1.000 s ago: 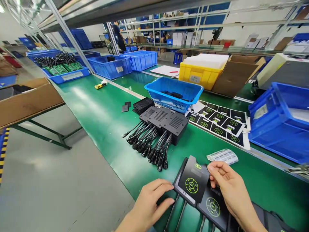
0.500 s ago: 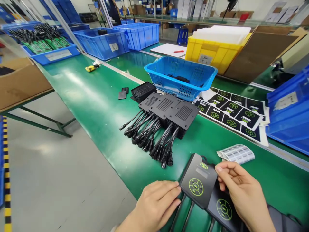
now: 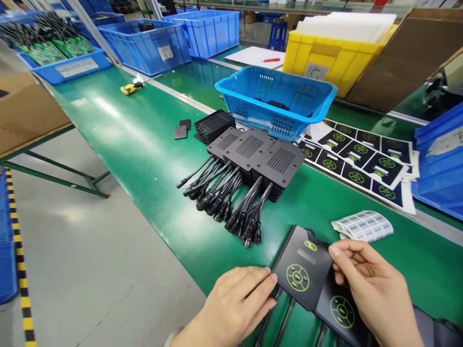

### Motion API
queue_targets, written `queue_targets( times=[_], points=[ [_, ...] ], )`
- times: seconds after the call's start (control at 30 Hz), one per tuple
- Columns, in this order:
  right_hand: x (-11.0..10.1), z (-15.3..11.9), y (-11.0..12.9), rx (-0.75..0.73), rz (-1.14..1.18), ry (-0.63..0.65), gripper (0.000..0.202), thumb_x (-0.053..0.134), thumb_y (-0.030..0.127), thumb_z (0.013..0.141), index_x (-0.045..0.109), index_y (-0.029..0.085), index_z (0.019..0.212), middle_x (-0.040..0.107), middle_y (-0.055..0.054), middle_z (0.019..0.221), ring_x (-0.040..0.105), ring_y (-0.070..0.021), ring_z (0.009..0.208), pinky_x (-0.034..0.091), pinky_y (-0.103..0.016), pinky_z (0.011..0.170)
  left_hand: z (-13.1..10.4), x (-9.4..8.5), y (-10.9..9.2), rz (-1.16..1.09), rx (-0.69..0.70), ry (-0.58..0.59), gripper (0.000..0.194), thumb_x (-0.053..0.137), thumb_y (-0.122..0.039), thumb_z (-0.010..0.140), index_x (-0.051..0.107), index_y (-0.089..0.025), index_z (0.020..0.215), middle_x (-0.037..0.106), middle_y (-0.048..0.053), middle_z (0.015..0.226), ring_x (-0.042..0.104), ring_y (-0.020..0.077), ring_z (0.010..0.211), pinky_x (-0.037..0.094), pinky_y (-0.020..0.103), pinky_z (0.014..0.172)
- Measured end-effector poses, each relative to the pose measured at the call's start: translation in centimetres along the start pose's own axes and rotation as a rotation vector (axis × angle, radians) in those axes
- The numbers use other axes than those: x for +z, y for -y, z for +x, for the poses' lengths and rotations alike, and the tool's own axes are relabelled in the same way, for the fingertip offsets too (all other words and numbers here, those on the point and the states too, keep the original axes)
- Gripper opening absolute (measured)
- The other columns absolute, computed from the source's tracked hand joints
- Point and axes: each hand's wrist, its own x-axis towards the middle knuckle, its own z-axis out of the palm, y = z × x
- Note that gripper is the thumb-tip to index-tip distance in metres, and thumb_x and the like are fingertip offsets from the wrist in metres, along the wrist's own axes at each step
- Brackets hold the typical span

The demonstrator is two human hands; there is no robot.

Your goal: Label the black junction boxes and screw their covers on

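Observation:
A black control box (image 3: 302,260) with a green-lined button circle and a small grey window lies at the lower right, partly over a second black control box (image 3: 340,308). My left hand (image 3: 240,301) is closed, its fingertips holding the first box's left edge. My right hand (image 3: 372,284) is closed in a pinch at the same box's upper right corner; whether it grips the label or the case, I cannot tell. Dark cables (image 3: 284,320) run down from the boxes. Just beyond my right hand lies a curled sheet of small silvery labels (image 3: 363,226).
Stacked black boxes (image 3: 253,149) with bundled connector cables (image 3: 220,193) stand mid-bench. Behind them is a blue basket (image 3: 278,115). Printed label sheets (image 3: 361,159) lie at right, near a blue bin (image 3: 441,168). A yellow crate (image 3: 325,60) and a yellow-handled tool (image 3: 130,88) are farther back.
The camera view has tilted slightly downward, so the bench things sit higher in the picture. Both hands keep nearly the same hold at the control box.

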Motion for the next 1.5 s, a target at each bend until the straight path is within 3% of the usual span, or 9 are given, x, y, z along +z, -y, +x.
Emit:
queue_targets(
  times=[0.57, 0.8, 1.1, 1.5],
  points=[
    [0.3, -0.2, -0.3, -0.117, -0.096, -0.027, 0.022, 0.074, 0.04, 0.074, 0.067, 0.022, 0.083, 0.058, 0.002, 0.06, 0.052, -0.0069, 0.04, 0.043, -0.012, 0.04, 0.0, 0.4, 0.4, 0.071, 0.068, -0.003, 0.021, 0.053, -0.016, 0.098, 0.069, -0.006, 0.105, 0.077, 0.01, 0.096, 0.073, 0.0192, 0.085, 0.061, 0.027, 0.072],
    [0.5, -0.2, 0.0, -0.079, -0.113, -0.028, 0.022, 0.074, 0.042, 0.072, 0.068, 0.022, 0.081, 0.057, 0.002, 0.058, 0.051, -0.0086, 0.038, 0.042, -0.015, 0.038, 0.1, 0.7, 0.5, 0.099, 0.086, -0.023, 0.02, 0.052, -0.015, 0.098, 0.07, -0.007, 0.101, 0.077, 0.008, 0.091, 0.074, 0.0176, 0.08, 0.061, 0.025, 0.069],
    [-0.3, -0.4, -1.8, -0.042, -0.179, 0.034, 0.025, 0.072, 0.046, 0.078, 0.067, 0.024, 0.09, 0.057, 0.003, 0.064, 0.051, -0.0083, 0.041, 0.043, -0.016, 0.038, 0.3, 0.7, 0.6, 0.108, 0.079, -0.02, 0.018, 0.054, -0.014, 0.097, 0.07, -0.007, 0.101, 0.078, 0.009, 0.091, 0.074, 0.0185, 0.08, 0.062, 0.026, 0.067],
    [-0.4, -0.3, -1.9, -0.016, -0.273, 0.05, 0.031, 0.068, 0.052, 0.08, 0.068, 0.023, 0.091, 0.056, 0.003, 0.062, 0.05, -0.0084, 0.04, 0.044, -0.018, 0.04, 0.4, 0.5, 0.5, 0.105, 0.085, -0.003, 0.017, 0.055, -0.013, 0.096, 0.069, -0.007, 0.101, 0.078, 0.009, 0.091, 0.074, 0.0183, 0.08, 0.062, 0.025, 0.066]
  ],
)
